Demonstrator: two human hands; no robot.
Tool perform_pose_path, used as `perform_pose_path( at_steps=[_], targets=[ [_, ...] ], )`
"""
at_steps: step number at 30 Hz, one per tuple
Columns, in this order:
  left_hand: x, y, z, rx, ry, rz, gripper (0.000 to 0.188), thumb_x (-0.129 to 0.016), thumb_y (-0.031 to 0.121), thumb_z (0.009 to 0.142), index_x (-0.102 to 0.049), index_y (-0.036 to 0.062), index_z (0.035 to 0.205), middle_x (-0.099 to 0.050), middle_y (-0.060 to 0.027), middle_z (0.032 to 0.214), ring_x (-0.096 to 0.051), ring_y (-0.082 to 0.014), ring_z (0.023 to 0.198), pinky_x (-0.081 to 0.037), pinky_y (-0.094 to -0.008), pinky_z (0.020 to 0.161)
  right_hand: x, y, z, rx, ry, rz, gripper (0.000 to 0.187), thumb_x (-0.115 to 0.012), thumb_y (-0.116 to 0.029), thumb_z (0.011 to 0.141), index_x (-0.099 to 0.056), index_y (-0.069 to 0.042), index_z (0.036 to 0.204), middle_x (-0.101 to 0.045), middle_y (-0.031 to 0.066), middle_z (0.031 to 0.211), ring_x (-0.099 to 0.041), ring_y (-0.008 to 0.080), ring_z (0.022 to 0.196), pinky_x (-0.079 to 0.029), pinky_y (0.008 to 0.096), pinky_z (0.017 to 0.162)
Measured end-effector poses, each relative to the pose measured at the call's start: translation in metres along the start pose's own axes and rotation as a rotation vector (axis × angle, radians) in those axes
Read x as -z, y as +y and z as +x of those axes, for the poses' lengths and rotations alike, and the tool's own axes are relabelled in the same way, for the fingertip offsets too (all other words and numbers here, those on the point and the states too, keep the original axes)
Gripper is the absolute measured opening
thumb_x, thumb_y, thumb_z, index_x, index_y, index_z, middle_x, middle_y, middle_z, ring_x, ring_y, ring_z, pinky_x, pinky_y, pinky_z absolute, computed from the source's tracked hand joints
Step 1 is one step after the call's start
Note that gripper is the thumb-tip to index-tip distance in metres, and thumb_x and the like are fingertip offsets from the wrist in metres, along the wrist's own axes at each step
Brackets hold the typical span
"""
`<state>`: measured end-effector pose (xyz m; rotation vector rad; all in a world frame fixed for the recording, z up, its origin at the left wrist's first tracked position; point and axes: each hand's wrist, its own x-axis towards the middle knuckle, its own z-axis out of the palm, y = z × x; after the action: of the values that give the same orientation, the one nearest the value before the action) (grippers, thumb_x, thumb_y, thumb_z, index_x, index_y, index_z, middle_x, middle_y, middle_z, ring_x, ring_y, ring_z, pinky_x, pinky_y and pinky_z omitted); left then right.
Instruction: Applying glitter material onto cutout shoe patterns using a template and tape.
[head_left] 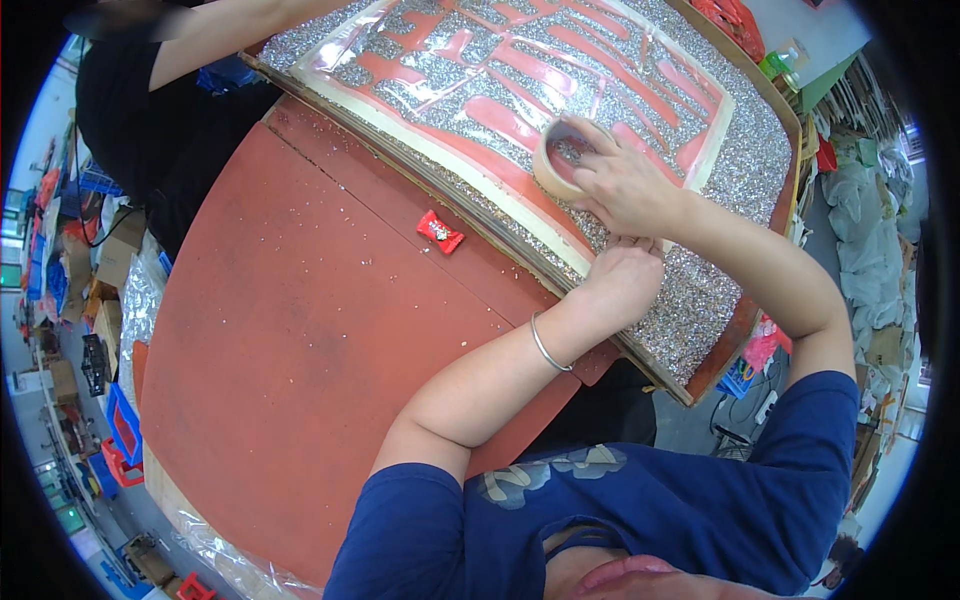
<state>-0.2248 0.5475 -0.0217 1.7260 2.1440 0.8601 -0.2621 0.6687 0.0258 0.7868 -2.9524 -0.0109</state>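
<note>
My right hand (pixel 628 190) grips a roll of beige masking tape (pixel 546 172), its fingers over the rim and inside the ring. Just nearer to me, my left hand (pixel 627 278) is bent down with curled fingers at the near corner of a taped border; what its fingertips pinch is hidden. A silver bangle (pixel 545 345) circles my left wrist. Under both hands lies a bed of small glittering chips (pixel 690 325). On it rests a clear sheet with red cut-out shapes (pixel 500 118), edged by beige tape strips (pixel 440 150).
A raised wooden frame (pixel 690 395) borders the chip bed. Left of it is a reddish-brown tabletop (pixel 300 330) with scattered chips and a small red wrapped packet (pixel 440 232). A co-worker's arm (pixel 215 40) reaches in at top left. Red plastic (pixel 730 25) lies by the far right corner.
</note>
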Motion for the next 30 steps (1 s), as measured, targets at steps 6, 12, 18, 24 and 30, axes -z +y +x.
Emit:
perform_pose_path(
  at_steps=[6, 12, 18, 24, 30],
  targets=[
    [-0.001, 0.0, 0.007, -0.084, 0.099, -0.016, 0.051, -0.049, -0.003, 0.07, -0.046, -0.0136, 0.12, -0.046, -0.0274, 0.128, -0.038, -0.0428, 0.126, -0.032, -0.0442, 0.107, -0.024, 0.065, 0.095, -0.289, 0.149, -0.107, 0.013, -0.061, -0.015, 0.074, -0.065, -0.003, 0.076, -0.065, 0.0161, 0.087, -0.045, 0.0337, 0.12, -0.049, 0.0462, 0.076],
    [0.004, -0.014, -0.003, -0.017, 0.005, -0.071, 0.055, -0.049, -0.003, 0.071, -0.044, -0.011, 0.125, -0.043, -0.0255, 0.134, -0.034, -0.0398, 0.131, -0.031, -0.0434, 0.108, -0.013, 0.038, 0.058, -0.084, 0.105, -0.103, 0.015, -0.059, -0.013, 0.076, -0.066, -0.004, 0.086, -0.065, 0.0146, 0.082, -0.045, 0.0358, 0.12, -0.05, 0.0446, 0.082],
    [0.0, -0.007, 0.003, -0.068, 0.036, 0.063, 0.048, -0.048, 0.005, 0.079, -0.047, -0.0122, 0.123, -0.047, -0.0248, 0.13, -0.039, -0.0369, 0.128, -0.032, -0.0445, 0.107, -0.008, 0.013, -0.005, -0.215, 0.142, -0.183, 0.028, -0.057, -0.014, 0.078, -0.063, -0.012, 0.106, -0.064, 0.0118, 0.08, -0.045, 0.039, 0.121, -0.047, 0.0455, 0.089],
    [0.042, 0.004, 0.013, 0.018, -0.005, -0.08, 0.03, -0.052, 0.004, 0.077, -0.061, 0.0011, 0.105, -0.06, -0.0221, 0.103, -0.056, -0.0381, 0.101, -0.045, -0.0453, 0.088, -0.029, 0.042, 0.06, -0.433, 0.288, -0.155, 0.021, -0.058, -0.017, 0.078, -0.064, -0.004, 0.094, -0.065, 0.0144, 0.082, -0.044, 0.0405, 0.122, -0.047, 0.0494, 0.083],
    [0.064, -0.038, 0.002, 0.217, 0.35, 0.01, 0.011, -0.055, 0.006, 0.079, -0.063, 0.0033, 0.085, -0.064, -0.0177, 0.078, -0.064, -0.0358, 0.076, -0.05, -0.0458, 0.067, -0.017, 0.041, -0.009, -0.324, 0.347, -0.153, 0.014, -0.056, -0.012, 0.077, -0.065, -0.001, 0.079, -0.066, 0.0125, 0.078, -0.05, 0.035, 0.115, -0.048, 0.0472, 0.081]
  ],
)
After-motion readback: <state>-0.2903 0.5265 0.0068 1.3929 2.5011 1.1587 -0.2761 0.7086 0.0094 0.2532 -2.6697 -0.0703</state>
